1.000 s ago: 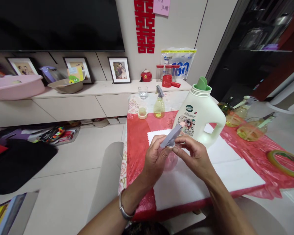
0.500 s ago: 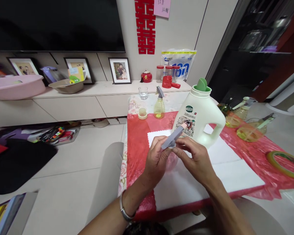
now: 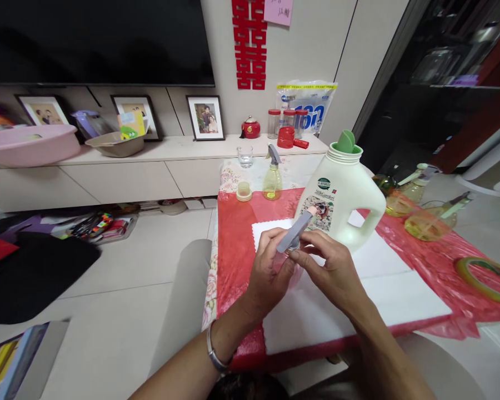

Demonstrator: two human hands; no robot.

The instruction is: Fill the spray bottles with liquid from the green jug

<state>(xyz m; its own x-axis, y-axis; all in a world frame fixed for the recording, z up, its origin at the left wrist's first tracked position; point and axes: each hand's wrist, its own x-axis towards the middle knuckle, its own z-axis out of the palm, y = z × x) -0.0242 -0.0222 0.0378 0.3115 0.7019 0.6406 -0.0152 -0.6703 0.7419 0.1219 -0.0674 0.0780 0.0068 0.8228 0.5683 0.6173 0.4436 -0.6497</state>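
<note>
Left hand (image 3: pixel 270 268): wrapped round pink bottle (image 3: pixel 294 274)
Right hand (image 3: pixel 332 270): pinching grey sprayer (image 3: pixel 294 233) collar
Change: I see barely any, grips unchanged

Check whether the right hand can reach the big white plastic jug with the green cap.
Probably yes: the jug stands just beyond the right hand with nothing between, though its fingers hold the grey spray head.

We see our left hand (image 3: pixel 270 272) and right hand (image 3: pixel 331 272) meeting on a trigger bottle (image 3: pixel 294 233) above the mat (image 3: pixel 379 289) on the table (image 3: pixel 237 244), a jug (image 3: pixel 341 194) just behind them, a small sprayer (image 3: pixel 272 180) and a glass (image 3: pixel 245 156) farther back, and a tape roll (image 3: pixel 483 272) at the far right.
</note>
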